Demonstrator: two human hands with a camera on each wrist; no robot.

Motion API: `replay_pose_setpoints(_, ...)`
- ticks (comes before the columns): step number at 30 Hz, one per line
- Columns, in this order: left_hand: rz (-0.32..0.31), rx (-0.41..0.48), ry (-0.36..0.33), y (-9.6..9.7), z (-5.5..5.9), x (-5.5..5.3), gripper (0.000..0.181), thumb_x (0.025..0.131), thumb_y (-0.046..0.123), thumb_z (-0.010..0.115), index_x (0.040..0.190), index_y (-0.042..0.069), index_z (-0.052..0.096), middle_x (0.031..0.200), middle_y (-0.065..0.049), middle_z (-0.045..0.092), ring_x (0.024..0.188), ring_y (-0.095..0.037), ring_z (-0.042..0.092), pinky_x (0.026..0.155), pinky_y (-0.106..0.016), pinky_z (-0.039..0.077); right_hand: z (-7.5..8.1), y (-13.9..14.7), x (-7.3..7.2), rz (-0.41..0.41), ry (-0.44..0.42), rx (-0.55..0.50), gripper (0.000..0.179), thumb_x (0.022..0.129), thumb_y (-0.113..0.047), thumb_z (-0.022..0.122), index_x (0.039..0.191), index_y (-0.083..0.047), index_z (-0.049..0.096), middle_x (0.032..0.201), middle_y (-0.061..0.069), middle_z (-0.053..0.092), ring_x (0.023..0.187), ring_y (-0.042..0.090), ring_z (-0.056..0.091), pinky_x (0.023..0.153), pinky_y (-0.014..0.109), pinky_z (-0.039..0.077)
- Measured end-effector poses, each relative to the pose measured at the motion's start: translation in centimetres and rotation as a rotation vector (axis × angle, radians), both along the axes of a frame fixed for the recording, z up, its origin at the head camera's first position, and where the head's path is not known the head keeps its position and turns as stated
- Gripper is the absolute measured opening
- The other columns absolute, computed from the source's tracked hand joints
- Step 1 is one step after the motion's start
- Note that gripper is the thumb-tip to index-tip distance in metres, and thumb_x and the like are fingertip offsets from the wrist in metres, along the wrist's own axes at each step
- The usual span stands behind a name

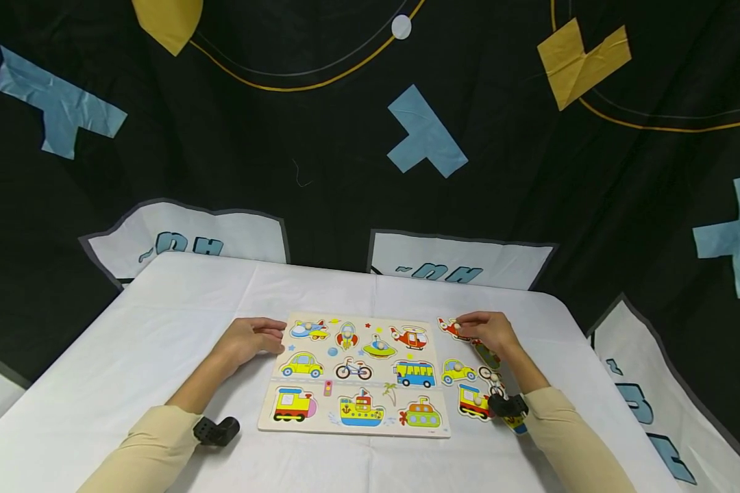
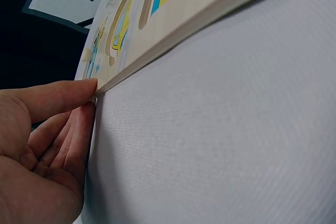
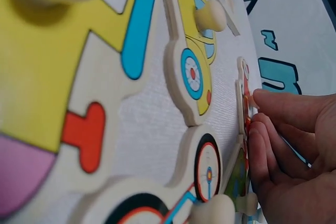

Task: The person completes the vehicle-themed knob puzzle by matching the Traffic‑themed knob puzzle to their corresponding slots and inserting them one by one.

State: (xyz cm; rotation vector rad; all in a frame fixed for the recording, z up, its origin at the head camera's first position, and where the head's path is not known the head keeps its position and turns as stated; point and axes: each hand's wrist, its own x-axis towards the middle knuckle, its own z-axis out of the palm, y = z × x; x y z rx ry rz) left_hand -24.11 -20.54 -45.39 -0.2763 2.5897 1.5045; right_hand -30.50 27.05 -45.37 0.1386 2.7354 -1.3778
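A wooden peg puzzle board (image 1: 362,349) with vehicle pictures lies on the table. My left hand (image 1: 251,341) is beside its upper left edge, and in the left wrist view the fingertips of that hand (image 2: 50,140) touch the board's edge (image 2: 142,61). Knobbed airplane, rocket and flying saucer (image 1: 379,348) pieces sit in the top row. Right of the board, my right hand (image 1: 490,331) pinches the red helicopter piece (image 1: 449,327) at its knob. In the right wrist view the fingertips partly hide this helicopter piece (image 3: 245,98).
Loose knobbed pieces lie right of the board: a yellow car (image 1: 458,370), a train (image 1: 472,402), a bicycle (image 1: 492,378) and a green piece (image 1: 486,354) under the right hand. The right wrist camera partly covers another piece (image 1: 516,423). A black curtain (image 1: 333,192) hangs behind the white-covered table.
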Motion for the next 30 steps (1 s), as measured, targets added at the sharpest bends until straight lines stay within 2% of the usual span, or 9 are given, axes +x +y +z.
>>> replay_pose_setpoints(16,-0.001,-0.003,0.004,-0.09,-0.2,-0.19,0.052,0.079,0.014,0.082,0.128,0.005,0.069,0.105,-0.006,0.076,0.099,-0.021,0.066,0.094,-0.042,0.048,-0.61,-0.37,-0.17,-0.027,0.018,0.026,0.03,0.087,-0.021,0.079,0.113,-0.006,0.077,0.103,0.012,0.074,0.087,0.021,0.061,0.069,0.027,0.049)
replay_pose_setpoints(30,-0.007,0.002,0.009,-0.09,-0.21,-0.08,0.051,0.079,0.013,0.082,0.128,0.005,0.069,0.103,-0.006,0.076,0.099,-0.021,0.065,0.092,-0.039,0.047,-0.78,-0.64,-0.1,-0.06,0.033,0.028,0.025,0.086,-0.018,0.079,0.108,-0.006,0.078,0.097,0.01,0.075,0.081,0.02,0.06,0.065,0.026,0.048)
